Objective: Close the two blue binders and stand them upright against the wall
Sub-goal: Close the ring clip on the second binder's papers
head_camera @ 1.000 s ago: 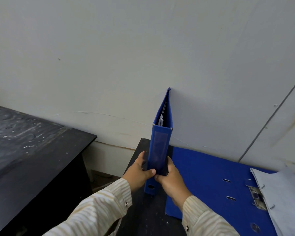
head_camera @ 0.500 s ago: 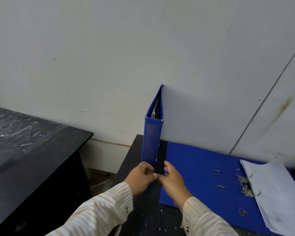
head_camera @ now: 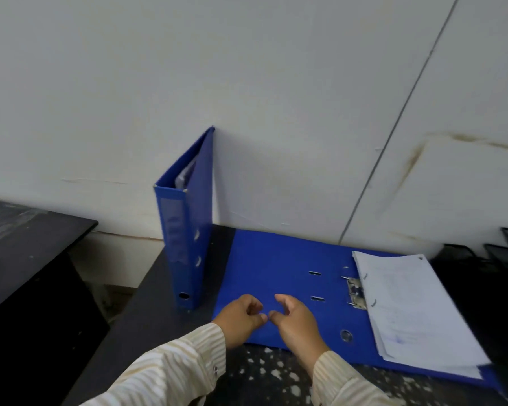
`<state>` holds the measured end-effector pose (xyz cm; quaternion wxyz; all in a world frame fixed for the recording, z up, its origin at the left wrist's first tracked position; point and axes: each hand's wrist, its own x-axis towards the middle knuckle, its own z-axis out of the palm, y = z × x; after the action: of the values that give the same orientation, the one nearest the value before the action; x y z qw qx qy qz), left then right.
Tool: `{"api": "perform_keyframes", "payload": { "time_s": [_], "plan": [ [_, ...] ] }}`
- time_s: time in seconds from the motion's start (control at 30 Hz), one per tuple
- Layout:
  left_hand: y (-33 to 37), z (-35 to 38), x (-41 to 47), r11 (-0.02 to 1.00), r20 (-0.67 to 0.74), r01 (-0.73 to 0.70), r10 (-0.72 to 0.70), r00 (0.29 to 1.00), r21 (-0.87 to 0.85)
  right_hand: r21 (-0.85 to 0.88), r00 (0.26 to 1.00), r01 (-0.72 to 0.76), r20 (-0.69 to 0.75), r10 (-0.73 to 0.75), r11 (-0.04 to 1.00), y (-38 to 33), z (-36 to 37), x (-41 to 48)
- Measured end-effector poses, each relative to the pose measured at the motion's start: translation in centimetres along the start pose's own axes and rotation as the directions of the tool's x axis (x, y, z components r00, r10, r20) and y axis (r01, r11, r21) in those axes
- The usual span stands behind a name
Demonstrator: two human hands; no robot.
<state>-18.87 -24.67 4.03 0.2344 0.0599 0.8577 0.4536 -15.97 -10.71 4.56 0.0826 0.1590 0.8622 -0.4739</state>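
One blue binder (head_camera: 188, 230) stands closed and upright on the dark table (head_camera: 165, 332), its far edge leaning against the white wall (head_camera: 247, 83). To its right a second blue binder (head_camera: 270, 273) lies open and flat, with its metal ring clip (head_camera: 354, 291) and a stack of white pages (head_camera: 408, 303) on the right half. My left hand (head_camera: 241, 319) and my right hand (head_camera: 296, 323) hover side by side over the open binder's near left cover. Both are empty, with fingers loosely curled and apart.
A second black table (head_camera: 27, 244) stands to the left, across a gap down to the floor. Dark wire trays (head_camera: 505, 247) sit at the far right by the wall. White flecks mark the table near its front edge.
Both hands let go of the upright binder's spine and moved right, over the open binder. The upright binder stays standing against the wall. The view has swung right.
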Motion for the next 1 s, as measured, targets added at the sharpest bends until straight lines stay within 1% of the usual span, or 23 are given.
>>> {"api": "perform_keyframes", "payload": {
  "time_s": [0.1,0.23,0.37,0.47,0.53,0.6,0.73,0.8,0.9,1.0],
  "plan": [
    [0.7,3.9,1.3,0.999,0.021,0.05,-0.05,0.999,-0.002,-0.061,1.0,-0.021,-0.013,0.02,0.998,2.9,-3.7,0.2],
    [2.0,9.3,3.3,0.993,0.037,0.118,-0.119,0.992,0.005,-0.108,0.996,-0.041,-0.077,0.033,0.993,7.4,-8.9,1.0],
    [4.0,13.4,5.0,0.99,0.021,0.14,-0.141,0.99,0.014,-0.131,0.992,-0.069,-0.111,0.054,0.989,11.4,-12.7,1.6],
    [5.6,16.7,6.4,0.989,0.036,0.145,-0.146,0.989,0.024,-0.186,0.992,-0.074,-0.111,0.054,0.98,14.7,-15.5,2.4],
    [6.3,17.9,7.1,0.989,0.044,0.146,-0.147,0.988,0.016,-0.235,0.993,-0.068,-0.111,0.043,0.97,15.9,-16.3,3.0],
    [7.0,19.1,7.9,0.984,0.051,0.177,-0.175,0.983,-0.034,-0.286,0.994,-0.065,-0.102,0.037,0.956,17.1,-17.1,3.7],
    [7.8,20.1,9.0,0.96,-0.01,0.244,-0.247,0.969,-0.138,-0.42,0.997,-0.037,-0.073,0.007,0.907,18.4,-17.8,5.0],
    [7.9,20.3,9.6,0.954,-0.032,0.264,-0.271,0.962,-0.143,-0.45,0.998,-0.038,-0.057,0.014,0.892,18.8,-17.6,5.8],
    [8.1,20.4,10.6,0.951,-0.034,0.29,-0.294,0.955,-0.105,-0.487,0.998,-0.035,-0.057,0.008,0.873,18.8,-16.8,6.9],
    [8.7,20.2,12.0,0.944,-0.031,0.279,-0.289,0.957,-0.176,-0.474,0.996,-0.049,-0.091,0.006,0.879,18.8,-16.4,7.9]
  ]
}}
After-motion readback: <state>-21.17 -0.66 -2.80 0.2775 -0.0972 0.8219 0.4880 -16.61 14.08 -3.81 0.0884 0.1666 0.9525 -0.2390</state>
